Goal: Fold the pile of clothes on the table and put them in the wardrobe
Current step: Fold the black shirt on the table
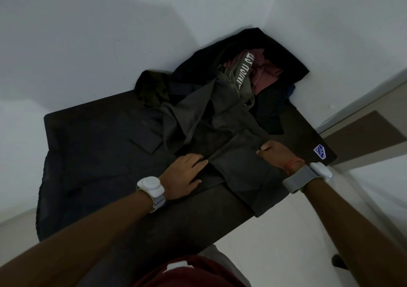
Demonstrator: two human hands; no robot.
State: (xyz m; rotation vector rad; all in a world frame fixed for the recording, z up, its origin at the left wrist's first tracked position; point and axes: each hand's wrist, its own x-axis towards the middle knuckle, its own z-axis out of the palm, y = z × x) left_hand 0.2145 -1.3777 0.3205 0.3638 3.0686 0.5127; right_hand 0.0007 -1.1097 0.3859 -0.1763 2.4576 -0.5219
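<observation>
The left hand [187, 172] lay flat and open on a grey garment [231, 154] at the dark table's [88, 132] near edge, the right hand [277, 152] pinched its fabric, and the clothes pile [242, 73] filled the far corner.

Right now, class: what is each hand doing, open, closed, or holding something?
Left hand: open, pressed flat on the grey garment.
Right hand: on the same garment; fingers curled, grip cannot be told.

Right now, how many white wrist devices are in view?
2: one white wrist device on the left wrist, one on the right wrist, both near the grey garment.
</observation>
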